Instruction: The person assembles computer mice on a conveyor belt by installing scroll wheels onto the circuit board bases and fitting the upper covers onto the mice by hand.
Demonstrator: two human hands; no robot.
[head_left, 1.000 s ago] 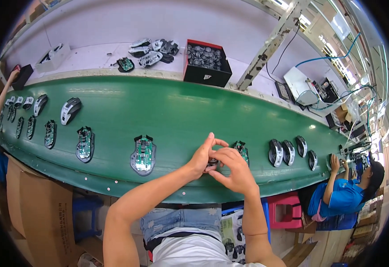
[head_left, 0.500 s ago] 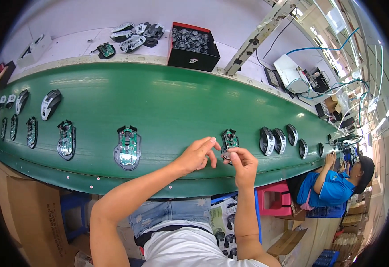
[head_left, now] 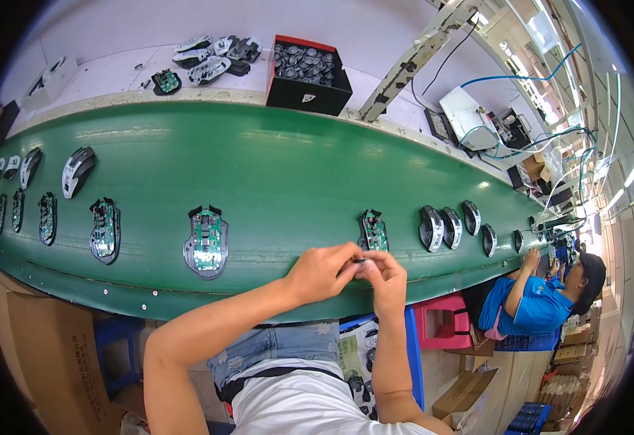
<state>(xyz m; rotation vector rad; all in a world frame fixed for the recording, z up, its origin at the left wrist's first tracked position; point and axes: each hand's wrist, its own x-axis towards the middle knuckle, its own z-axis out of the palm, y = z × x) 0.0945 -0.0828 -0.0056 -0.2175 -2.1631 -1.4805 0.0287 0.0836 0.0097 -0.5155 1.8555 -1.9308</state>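
My left hand (head_left: 320, 274) and my right hand (head_left: 387, 281) meet fingertip to fingertip above the near edge of the green conveyor belt. Pinched between them is a small dark round wheel (head_left: 361, 260), mostly covered by the fingers. Just beyond the hands lies a mouse base with a green circuit board (head_left: 373, 229); neither hand clearly touches it. Another such mouse base (head_left: 206, 243) lies left of my left hand. To the right of the board are several black and grey mouse top shells (head_left: 431, 228).
More bases (head_left: 104, 230) and shells (head_left: 78, 172) line the belt's left. On the back ledge stand a black box (head_left: 308, 98) of dark round parts and a pile of shells (head_left: 209, 69). A metal post (head_left: 418, 61) rises behind. At right sits a co-worker in blue (head_left: 524, 304).
My right hand has drawn back from the mouse base with the round wheel. My left hand has moved right and down to meet it, and both now pinch the wheel.
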